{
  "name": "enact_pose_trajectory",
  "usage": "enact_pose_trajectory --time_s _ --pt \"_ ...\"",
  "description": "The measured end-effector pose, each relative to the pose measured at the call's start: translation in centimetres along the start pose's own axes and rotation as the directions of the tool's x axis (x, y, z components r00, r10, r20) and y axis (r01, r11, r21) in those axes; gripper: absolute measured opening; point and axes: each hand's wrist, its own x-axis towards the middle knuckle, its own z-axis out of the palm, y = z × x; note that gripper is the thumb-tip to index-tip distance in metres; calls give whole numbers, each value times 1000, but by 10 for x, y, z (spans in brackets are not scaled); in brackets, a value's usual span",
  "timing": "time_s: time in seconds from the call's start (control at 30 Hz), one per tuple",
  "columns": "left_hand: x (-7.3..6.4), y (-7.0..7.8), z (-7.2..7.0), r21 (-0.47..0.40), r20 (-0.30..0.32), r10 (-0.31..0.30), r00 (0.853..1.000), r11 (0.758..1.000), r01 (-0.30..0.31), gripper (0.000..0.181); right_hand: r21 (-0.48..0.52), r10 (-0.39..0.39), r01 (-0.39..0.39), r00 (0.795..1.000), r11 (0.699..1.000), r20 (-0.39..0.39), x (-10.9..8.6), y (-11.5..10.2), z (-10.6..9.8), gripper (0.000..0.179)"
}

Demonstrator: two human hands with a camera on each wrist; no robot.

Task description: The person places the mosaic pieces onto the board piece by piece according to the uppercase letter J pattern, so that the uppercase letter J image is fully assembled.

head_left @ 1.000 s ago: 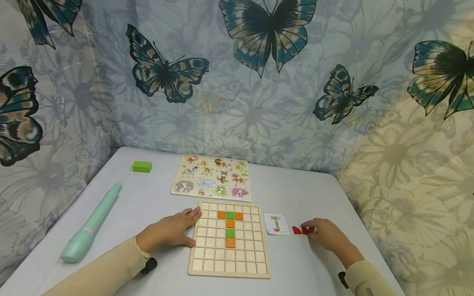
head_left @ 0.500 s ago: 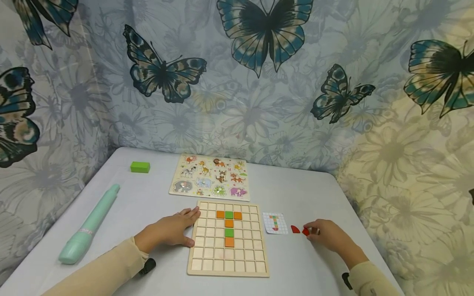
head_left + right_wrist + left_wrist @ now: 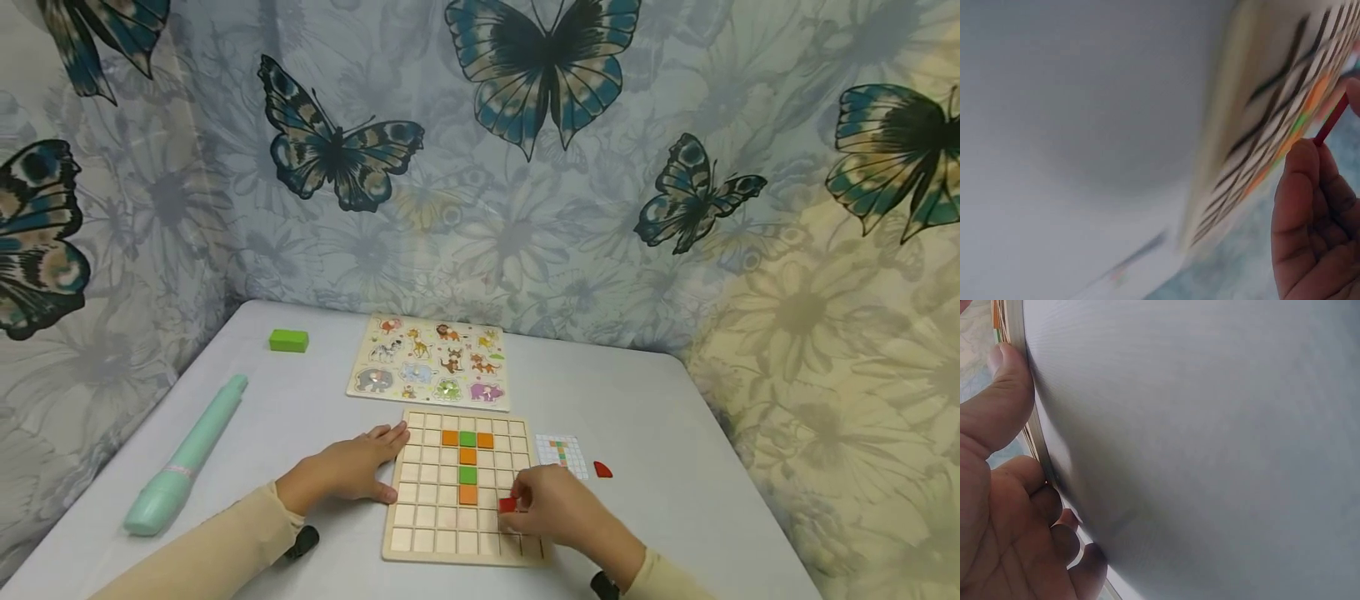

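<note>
My left hand (image 3: 343, 468) rests along the left edge of a wooden grid board (image 3: 424, 540), thumb and fingers against its side. The left wrist view shows the thumb (image 3: 1007, 403) touching that edge. Orange and green square tiles (image 3: 468, 475) form a T on the board. Over the board's lower right part, my right hand (image 3: 557, 502) pinches a thin red tile (image 3: 507, 505) between thumb and fingertips. In the right wrist view this red tile (image 3: 1331, 120) shows edge-on above the grid. A second red tile (image 3: 602, 469), with one rounded side, lies on the table.
A small pattern card (image 3: 573, 454) lies right of the board, partly behind my right hand. An animal puzzle board (image 3: 429, 360) sits behind the grid. At the left are a green block (image 3: 288, 340) and a mint-green bottle-shaped object (image 3: 183, 458).
My right hand has lifted one of two red tiles from the table right of the card and carried it left over the board. My left hand stays at the board's edge.
</note>
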Motion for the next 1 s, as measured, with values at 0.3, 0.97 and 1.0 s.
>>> enact_pose_trajectory --time_s 0.3,0.97,1.0 --pt "1 -1 4 10 6 -18 1000 1000 18 97 -6 -17 18 1000 1000 8 10 -44 29 29" --pt "-2 2 0 2 -13 -22 1000 1000 22 97 -89 -98 101 995 991 33 23 -50 31 11" --pt "-1 2 0 5 -13 -23 1000 1000 24 97 -87 -98 100 995 991 33 23 -50 30 12"
